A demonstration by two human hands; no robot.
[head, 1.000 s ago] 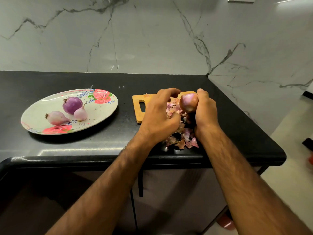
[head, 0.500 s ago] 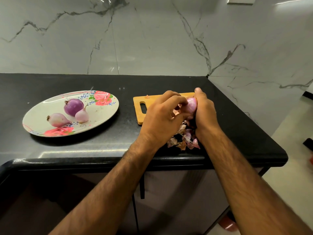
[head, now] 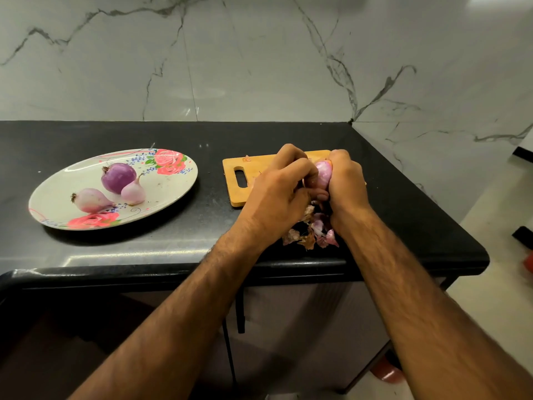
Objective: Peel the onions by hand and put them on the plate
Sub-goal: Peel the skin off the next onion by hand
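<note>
my right hand point(head: 347, 187) grips a small pink onion point(head: 323, 175) over the far wooden cutting board point(head: 259, 166) while my left hand point(head: 277, 194) pinches its skin, best pulled slowly.

From the lower frame, the hairy left forearm point(head: 178, 313) and right forearm point(head: 418, 298) were bare, like the left hand point(head: 277, 194) and right hand point(head: 347, 183).

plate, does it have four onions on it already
No, only three lie on the plate; the fourth onion is gripped by the left hand and right hand.
</note>
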